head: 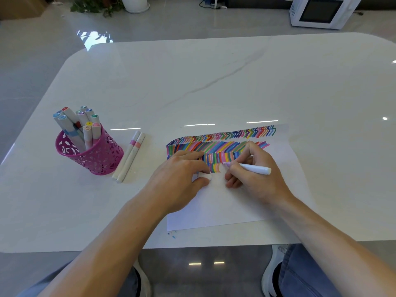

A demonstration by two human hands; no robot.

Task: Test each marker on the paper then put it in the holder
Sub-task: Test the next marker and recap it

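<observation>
The right hand (257,174) pinches a white marker (254,168) between thumb and fingers, its pale purple tip touching the paper (225,206) at the end of the lowest row of coloured strokes. The left hand (182,174) rests on the sheet just beside it, fingers curled round a white cap (204,175). The paper lies near the front edge of a white marble table (214,82) with rounded corners, most of its far half bare. To the left stands a pink mesh holder (100,159) full of markers, with two loose markers (130,157) lying against it. Beyond the table are a glossy grey floor (32,50), a white plant pot (137,4) and a white microwave (319,11).
</observation>
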